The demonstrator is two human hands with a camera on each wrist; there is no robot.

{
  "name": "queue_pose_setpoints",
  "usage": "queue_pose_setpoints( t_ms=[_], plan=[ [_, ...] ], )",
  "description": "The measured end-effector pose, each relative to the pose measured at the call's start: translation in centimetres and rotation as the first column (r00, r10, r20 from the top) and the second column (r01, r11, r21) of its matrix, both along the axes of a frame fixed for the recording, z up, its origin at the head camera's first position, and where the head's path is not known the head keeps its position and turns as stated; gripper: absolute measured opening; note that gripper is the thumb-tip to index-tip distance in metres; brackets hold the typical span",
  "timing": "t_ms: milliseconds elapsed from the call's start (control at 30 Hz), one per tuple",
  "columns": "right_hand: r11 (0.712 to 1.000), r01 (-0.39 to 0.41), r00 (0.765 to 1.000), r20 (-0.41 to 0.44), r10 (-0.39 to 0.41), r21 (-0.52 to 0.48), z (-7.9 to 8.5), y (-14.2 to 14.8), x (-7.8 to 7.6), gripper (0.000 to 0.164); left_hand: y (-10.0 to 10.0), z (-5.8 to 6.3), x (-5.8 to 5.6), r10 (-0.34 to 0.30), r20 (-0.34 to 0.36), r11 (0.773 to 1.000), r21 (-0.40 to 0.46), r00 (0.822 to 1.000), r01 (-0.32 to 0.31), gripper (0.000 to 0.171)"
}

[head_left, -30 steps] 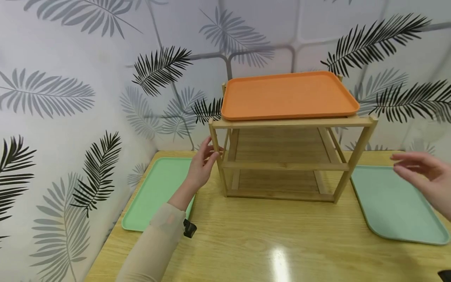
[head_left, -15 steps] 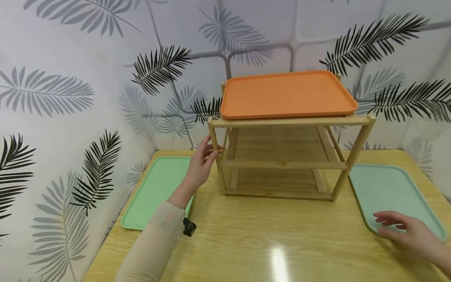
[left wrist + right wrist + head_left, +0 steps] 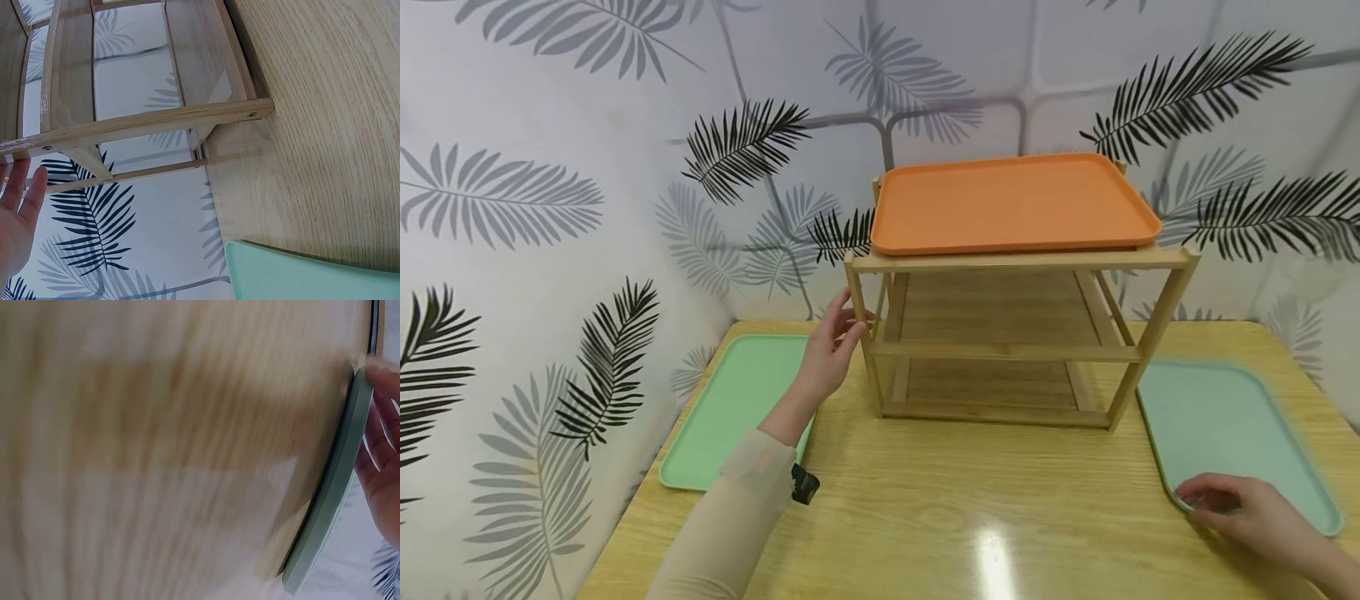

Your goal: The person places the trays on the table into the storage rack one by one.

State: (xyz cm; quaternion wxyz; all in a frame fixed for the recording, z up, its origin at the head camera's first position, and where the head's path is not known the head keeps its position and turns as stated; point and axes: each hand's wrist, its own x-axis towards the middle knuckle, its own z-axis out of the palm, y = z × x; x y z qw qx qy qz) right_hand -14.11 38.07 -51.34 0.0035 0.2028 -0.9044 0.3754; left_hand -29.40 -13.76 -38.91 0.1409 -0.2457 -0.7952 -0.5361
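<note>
A three-tier wooden rack (image 3: pixel 1007 352) stands on the table, with an orange tray (image 3: pixel 1015 204) on its top tier. My left hand (image 3: pixel 829 350) holds the rack's front left post, thumb in front and fingers reaching behind it. In the left wrist view, the fingertips of that hand (image 3: pixel 17 219) meet the post at the view's edge. Low on the right, my right hand (image 3: pixel 1251 512) pinches the near left corner of a grey-green tray (image 3: pixel 1232 433). In the right wrist view the tray's rim (image 3: pixel 334 475) runs beside that hand (image 3: pixel 384 456).
A light green tray (image 3: pixel 737 408) lies on the table left of the rack. The wooden table (image 3: pixel 925 517) runs up to a wall (image 3: pixel 625 208) with a leaf pattern. A small black device (image 3: pixel 805 485) sits at my left wrist.
My right hand has come down and left from above the grey-green tray and now grips its near corner. That tray has shifted slightly left and nearer. The left hand stays put.
</note>
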Motion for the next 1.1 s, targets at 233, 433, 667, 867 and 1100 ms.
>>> queue_pose_setpoints(
  t_ms=[233,433,667,867,1100],
  plan=[
    [0.97,-0.195,0.981,-0.005,0.196,-0.149,0.1,-3.8,-0.2,0.023,0.0,0.2,0.0,-0.001,0.008,1.0,0.012,1.0,0.001,0.054],
    [0.936,-0.284,0.956,0.019,0.294,-0.208,0.2,-7.4,-0.6,0.02,0.3,1.3,0.9,0.0,0.01,1.0,0.004,1.0,0.0,0.052],
    [0.955,-0.254,0.966,0.02,0.259,-0.151,0.3,-11.0,-1.2,0.019,0.8,2.7,2.3,0.001,0.017,1.0,-0.012,1.0,-0.001,0.05],
    [0.951,-0.266,0.956,0.082,0.281,-0.16,0.8,-13.6,-1.9,0.025,0.3,0.3,0.1,0.0,0.016,1.0,0.004,1.0,0.0,0.053],
    [0.953,-0.298,0.954,0.015,0.299,-0.055,1.9,-13.8,-2.4,0.028,0.1,-0.1,-0.1,-0.006,0.012,1.0,0.019,1.0,0.005,0.052]
  ],
)
